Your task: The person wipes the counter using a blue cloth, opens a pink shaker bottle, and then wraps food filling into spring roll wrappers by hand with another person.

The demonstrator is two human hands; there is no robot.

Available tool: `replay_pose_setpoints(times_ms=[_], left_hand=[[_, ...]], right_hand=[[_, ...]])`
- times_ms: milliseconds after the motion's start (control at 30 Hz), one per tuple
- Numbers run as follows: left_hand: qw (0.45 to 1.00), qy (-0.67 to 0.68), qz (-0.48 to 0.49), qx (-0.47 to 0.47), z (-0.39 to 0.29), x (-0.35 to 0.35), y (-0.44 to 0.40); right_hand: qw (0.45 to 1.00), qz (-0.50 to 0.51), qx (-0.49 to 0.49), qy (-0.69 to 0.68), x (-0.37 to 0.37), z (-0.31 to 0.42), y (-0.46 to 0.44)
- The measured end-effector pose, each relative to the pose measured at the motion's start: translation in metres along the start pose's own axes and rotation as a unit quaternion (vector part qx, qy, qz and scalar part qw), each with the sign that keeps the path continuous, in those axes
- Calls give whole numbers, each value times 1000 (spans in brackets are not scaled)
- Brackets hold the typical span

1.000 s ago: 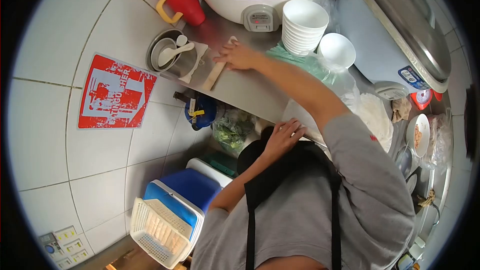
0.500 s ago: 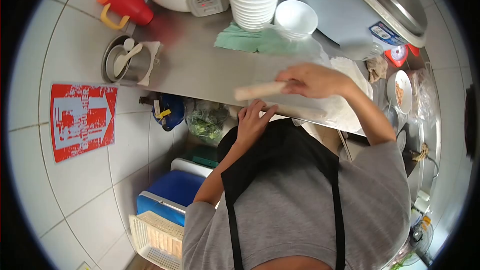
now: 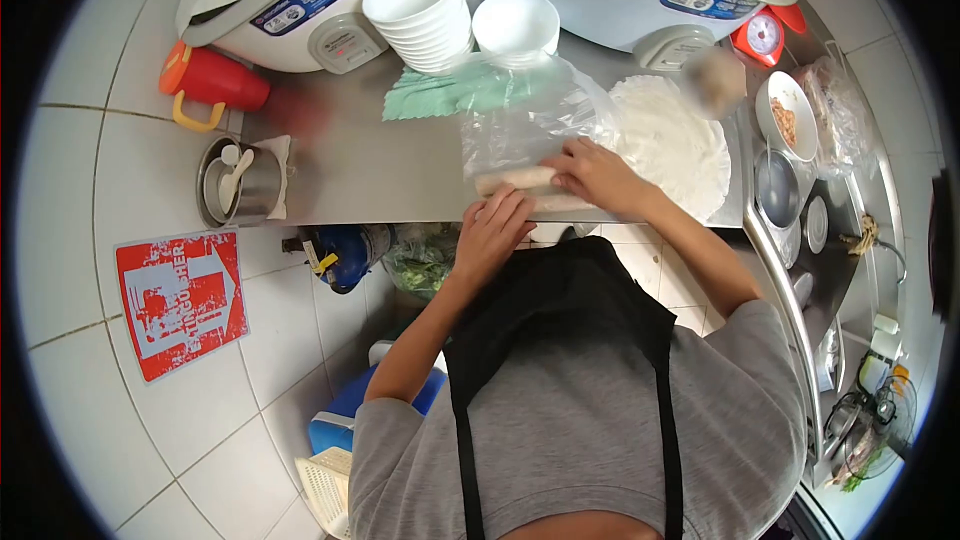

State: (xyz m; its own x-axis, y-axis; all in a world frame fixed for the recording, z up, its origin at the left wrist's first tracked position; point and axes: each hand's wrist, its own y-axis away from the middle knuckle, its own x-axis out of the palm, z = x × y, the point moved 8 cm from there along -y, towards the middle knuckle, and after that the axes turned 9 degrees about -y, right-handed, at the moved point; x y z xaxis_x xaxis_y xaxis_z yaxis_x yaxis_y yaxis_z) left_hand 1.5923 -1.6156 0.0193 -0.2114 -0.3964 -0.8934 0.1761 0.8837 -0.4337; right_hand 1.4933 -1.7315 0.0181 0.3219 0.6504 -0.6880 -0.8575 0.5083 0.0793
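Note:
Two pale rolls lie side by side at the steel counter's front edge, on a clear plastic bag [image 3: 525, 125]. My right hand [image 3: 600, 178] has its fingers and thumb closed around the right part of the upper roll [image 3: 510, 179]. The fingers of my left hand [image 3: 495, 232] are slightly apart and rest over the left end of the lower roll [image 3: 562, 203]. To the right of the rolls is a flat stack of thin white round sheets [image 3: 672, 145], next to the plastic.
Stacked white bowls [image 3: 420, 15] and a green cloth [image 3: 430, 93] stand behind the bag, before two rice cookers. A red mug [image 3: 215, 77] and a metal pot [image 3: 258, 180] are at the left. At the right sits a bowl of food [image 3: 786, 118].
My right hand has brought the upper roll from the counter's left side to beside the lower roll and lowered it. My left hand has stayed near the front edge. The view has shifted right.

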Motion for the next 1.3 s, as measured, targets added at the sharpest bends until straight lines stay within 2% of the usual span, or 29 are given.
replay_pose_setpoints(times_ms=[200,333,467,567,667,733,867,1100,1167,1267,1300], left_hand=[[999,42,14,-5,-1,5,3],[999,45,17,-15,-1,4,6],[999,14,-4,-46,-1,-2,13],[996,-16,-79,-41,-2,-10,12],[998,29,62,-14,4,1,-7],[997,18,71,16,9,13,-5],[996,19,82,37,11,13,-6],[989,37,120,76,17,11,-22],[988,40,125,80,24,12,-30],[990,74,98,67,30,9,-45],[985,93,128,67,30,9,-46]], right_hand=[[969,137,65,-194,-34,-2,-30],[946,152,45,-282,-51,34,-14],[984,98,29,-144,-23,14,1],[993,56,15,-98,7,-2,14],[1000,-8,-24,-9,4,11,31],[991,-80,-71,76,-5,31,46],[977,-90,-82,174,16,24,70],[963,-145,-84,210,15,23,64],[968,-139,-99,183,7,24,57],[971,-139,-98,169,0,16,46],[968,-142,-103,180,-3,16,43]])
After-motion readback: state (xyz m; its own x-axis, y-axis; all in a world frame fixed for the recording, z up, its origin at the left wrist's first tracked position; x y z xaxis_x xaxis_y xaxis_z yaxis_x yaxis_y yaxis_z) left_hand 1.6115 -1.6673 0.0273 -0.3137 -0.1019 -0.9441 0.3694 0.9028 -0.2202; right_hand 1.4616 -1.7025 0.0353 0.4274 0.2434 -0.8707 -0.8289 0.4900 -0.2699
